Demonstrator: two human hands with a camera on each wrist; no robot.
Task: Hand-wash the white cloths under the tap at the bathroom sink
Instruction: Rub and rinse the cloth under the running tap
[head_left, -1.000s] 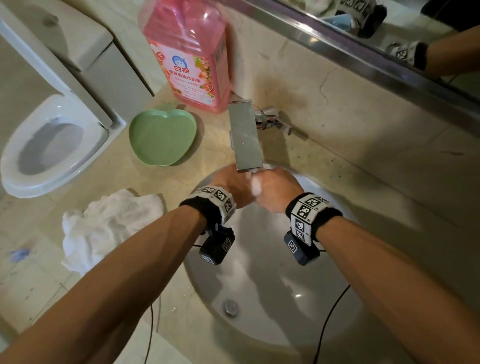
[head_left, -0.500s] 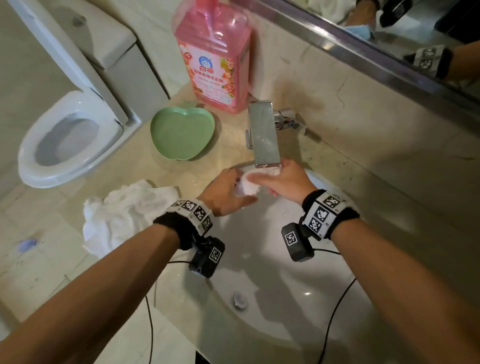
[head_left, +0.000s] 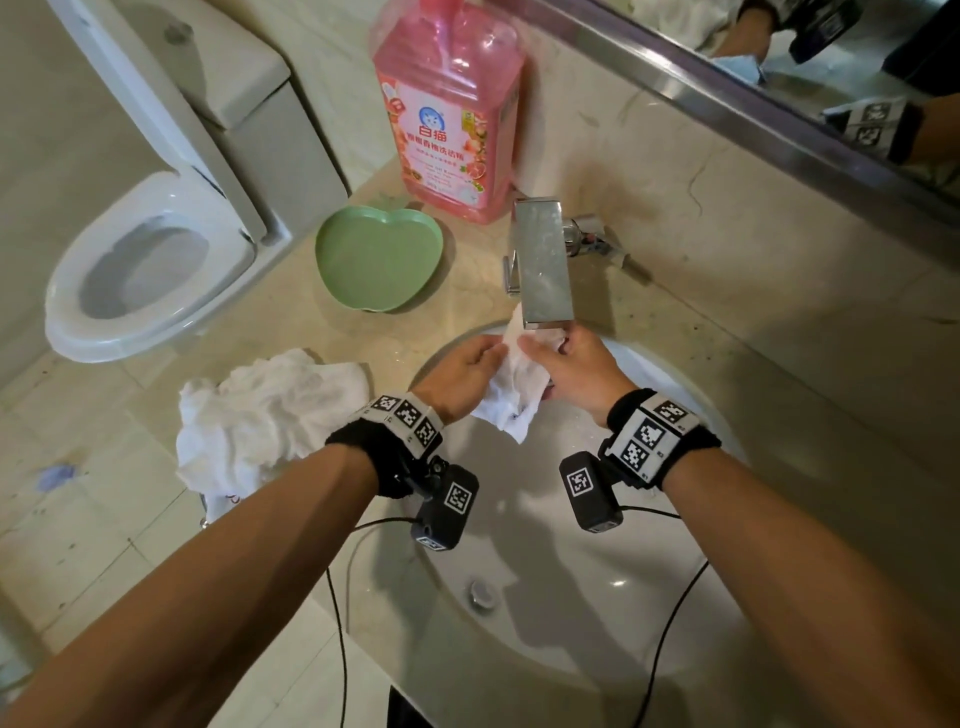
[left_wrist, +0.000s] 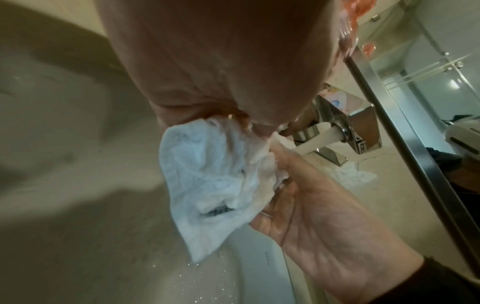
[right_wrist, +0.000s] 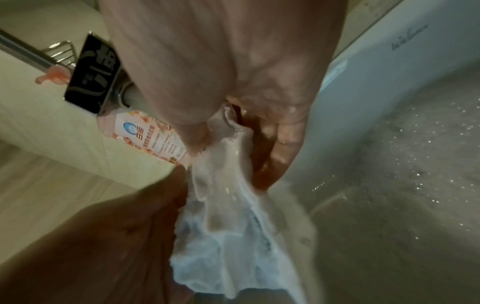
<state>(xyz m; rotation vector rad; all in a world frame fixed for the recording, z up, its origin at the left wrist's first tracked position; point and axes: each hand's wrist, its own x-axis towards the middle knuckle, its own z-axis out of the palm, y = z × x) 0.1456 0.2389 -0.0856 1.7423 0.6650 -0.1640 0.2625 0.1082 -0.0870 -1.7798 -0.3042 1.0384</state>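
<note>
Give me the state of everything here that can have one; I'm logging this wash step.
tap: running, stream visible in the left wrist view
held cloth: wet, hanging under the tap
left hand: grips the held cloth
right hand: grips the held cloth
cloth pile: crumpled on the counter
green dish: empty
toilet: lid up

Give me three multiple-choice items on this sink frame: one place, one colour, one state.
1. Where does the crumpled pile of white cloths lie?
A. counter left of the basin
B. in the green dish
C. on the toilet lid

2. Colour of the apple-shaped plastic dish?
A. pink
B. green
C. white

3. What holds the wet white cloth under the square metal tap?
A. left hand only
B. neither hand
C. both hands

Key: A, the pile lies on the beige counter; B, the dish is green; C, left hand and right hand grip the cloth below the tap.
</note>
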